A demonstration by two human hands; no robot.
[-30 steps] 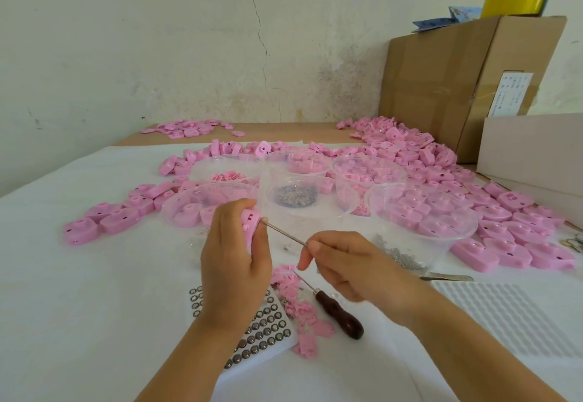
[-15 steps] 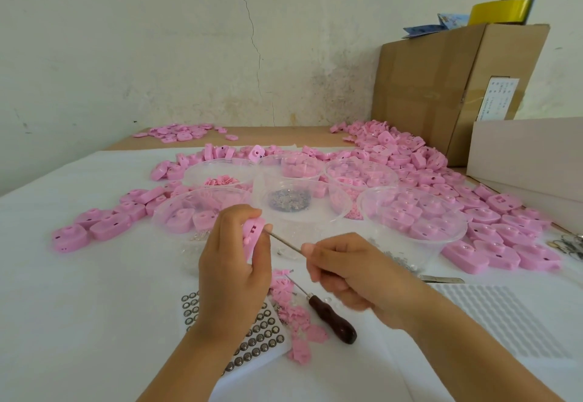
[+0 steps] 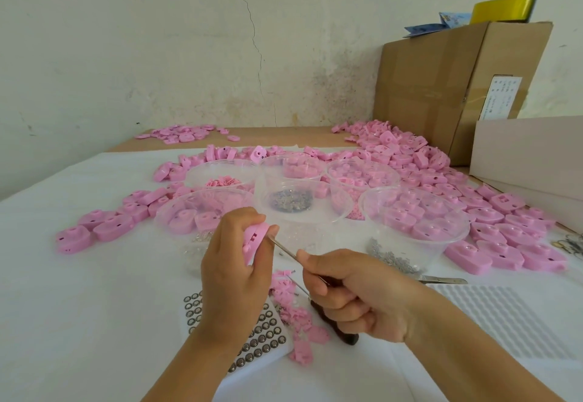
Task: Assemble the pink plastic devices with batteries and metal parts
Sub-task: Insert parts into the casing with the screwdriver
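— Where is our pink device [image 3: 255,240]?
— Above the near edge of the counter [image 3: 79,307], gripped in our left hand [image 3: 233,278].
— And our right hand [image 3: 356,294]?
— Curled round a metal tool [image 3: 285,248], tip touching the device.

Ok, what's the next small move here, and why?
Probably ease the tool tip into the device: the left hand grips the device, and the right hand holds the thin tool with its tip at the device's edge.
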